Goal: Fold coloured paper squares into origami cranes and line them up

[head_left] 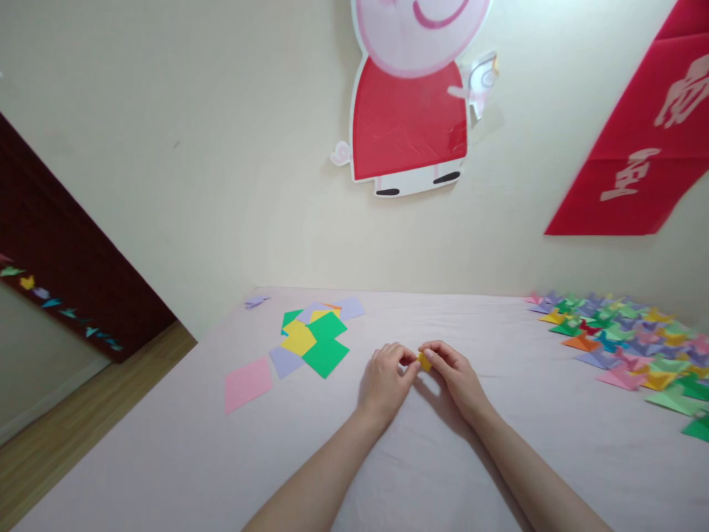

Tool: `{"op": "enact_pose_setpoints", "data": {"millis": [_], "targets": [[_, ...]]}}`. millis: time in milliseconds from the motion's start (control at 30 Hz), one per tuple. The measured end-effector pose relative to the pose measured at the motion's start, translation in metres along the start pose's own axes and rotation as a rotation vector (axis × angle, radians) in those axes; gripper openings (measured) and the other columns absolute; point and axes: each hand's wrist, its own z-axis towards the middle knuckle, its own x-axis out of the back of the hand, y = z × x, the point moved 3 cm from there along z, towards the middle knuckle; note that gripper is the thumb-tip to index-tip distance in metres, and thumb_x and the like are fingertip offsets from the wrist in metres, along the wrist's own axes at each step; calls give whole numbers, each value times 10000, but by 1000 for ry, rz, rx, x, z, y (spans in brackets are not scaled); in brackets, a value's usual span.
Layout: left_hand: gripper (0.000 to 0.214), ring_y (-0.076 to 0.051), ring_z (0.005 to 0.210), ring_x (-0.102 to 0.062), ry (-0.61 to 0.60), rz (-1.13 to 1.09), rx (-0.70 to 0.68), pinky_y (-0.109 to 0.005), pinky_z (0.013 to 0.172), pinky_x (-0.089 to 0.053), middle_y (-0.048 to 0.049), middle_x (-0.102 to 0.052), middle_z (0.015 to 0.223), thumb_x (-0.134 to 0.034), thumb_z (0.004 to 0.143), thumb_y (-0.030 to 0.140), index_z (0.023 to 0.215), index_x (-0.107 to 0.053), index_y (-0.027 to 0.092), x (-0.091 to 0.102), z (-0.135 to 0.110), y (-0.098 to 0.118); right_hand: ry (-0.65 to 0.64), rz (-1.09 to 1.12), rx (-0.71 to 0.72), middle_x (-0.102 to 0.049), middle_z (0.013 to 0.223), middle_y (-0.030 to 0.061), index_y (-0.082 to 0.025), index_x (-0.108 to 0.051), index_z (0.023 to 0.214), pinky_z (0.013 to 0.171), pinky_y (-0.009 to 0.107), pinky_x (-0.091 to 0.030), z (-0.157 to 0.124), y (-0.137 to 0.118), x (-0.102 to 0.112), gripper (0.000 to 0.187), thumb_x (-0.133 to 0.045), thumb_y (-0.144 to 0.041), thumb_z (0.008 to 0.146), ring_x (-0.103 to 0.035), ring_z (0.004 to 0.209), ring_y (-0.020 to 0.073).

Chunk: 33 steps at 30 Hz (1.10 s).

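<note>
A small folded yellow paper piece (425, 361) sits between my two hands on the pale pink surface (443, 458). My left hand (386, 378) pinches its left side with curled fingers. My right hand (455, 372) pinches its right side, fingers pressed together. Most of the paper is hidden by my fingertips. To the left lies a loose pile of flat paper squares (313, 336) in green, yellow, lilac and orange, with a single pink square (248, 383) nearer the left edge.
Several folded paper cranes (636, 341) in many colours cover the right side of the surface. A small lilac folded piece (257, 301) lies at the far left corner. The wall behind carries a cartoon pig cut-out (413, 96) and a red banner (648, 140). Wooden floor (66, 428) lies beyond the left edge.
</note>
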Motion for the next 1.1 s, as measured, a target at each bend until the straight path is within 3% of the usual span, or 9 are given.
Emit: {"op": "enact_pose_setpoints", "data": {"millis": [233,433,767,1100], "targets": [[91,-152,719,-575,53,-156,157,-255,689,-423,9,-646,758,-612,835,223,751,-621,190,-1,5,-14,-58,-40,4,-640,761,14,-191,-630,769,704,285,-458,3,3,-4,386,-713,-563,709,-567,731,178],[115,-130,625,-536,42,-274,238,-238,623,-416,15,-640,705,-628,808,250,723,-626,171,-7,5,-22,-16,-131,-19,-479,562,-49,-189,-546,628,520,238,-321,3,8,-1,432,-704,-584,701,-400,539,113],[102,-139,684,-558,-25,-347,200,-241,666,-428,18,-655,745,-626,798,274,760,-645,181,-7,6,-21,-65,-219,-13,-463,561,-45,-209,-509,620,521,244,-325,3,-1,2,441,-641,-620,714,-391,540,125],[165,-130,617,-548,2,-365,249,-238,621,-424,27,-615,662,-612,790,314,706,-624,173,-7,5,-25,-57,-283,43,-432,539,-60,-206,-508,595,526,245,-294,-1,-3,0,340,-664,-471,741,-375,533,122]]}}
